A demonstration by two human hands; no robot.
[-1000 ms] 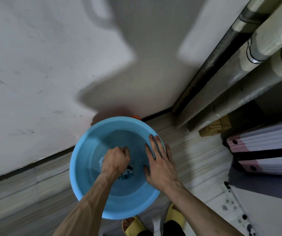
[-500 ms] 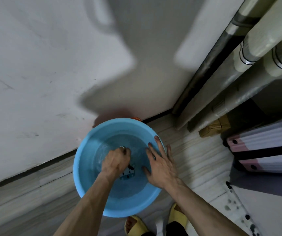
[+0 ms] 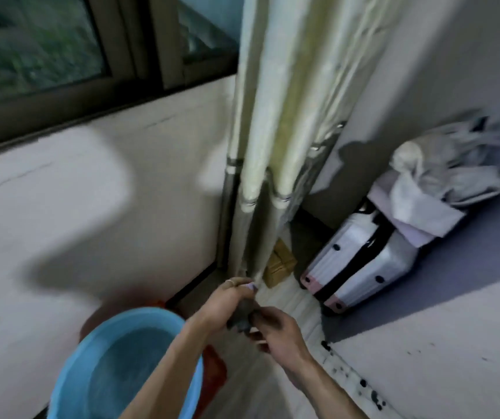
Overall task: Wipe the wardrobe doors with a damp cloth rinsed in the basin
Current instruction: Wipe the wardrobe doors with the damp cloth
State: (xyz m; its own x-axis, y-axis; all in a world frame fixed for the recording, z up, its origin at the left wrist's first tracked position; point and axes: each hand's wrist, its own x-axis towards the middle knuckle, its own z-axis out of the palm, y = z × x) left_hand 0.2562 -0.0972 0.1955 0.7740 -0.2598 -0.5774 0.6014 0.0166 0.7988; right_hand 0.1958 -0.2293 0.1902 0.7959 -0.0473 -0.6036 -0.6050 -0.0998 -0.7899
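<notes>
Dark cloth (image 3: 241, 316) bunched between both hands. Left hand (image 3: 224, 300) and right hand (image 3: 282, 332) each curl round one end, probably wringing it out. Held beside the blue basin (image 3: 112, 337), which sits below-left of the left hand. Curtain (image 3: 273, 116) hangs above the hands, suitcase (image 3: 360, 261) lies up-right of the right hand. Wardrobe doors not in view.

A lived-in home room: window (image 3: 37, 40) up-left of the left grip (image 3: 221, 303), curtains (image 3: 273, 116) hanging above it, a hard-shell suitcase (image 3: 394, 264) to its right, a blue basin (image 3: 73, 367) lower-left.
</notes>
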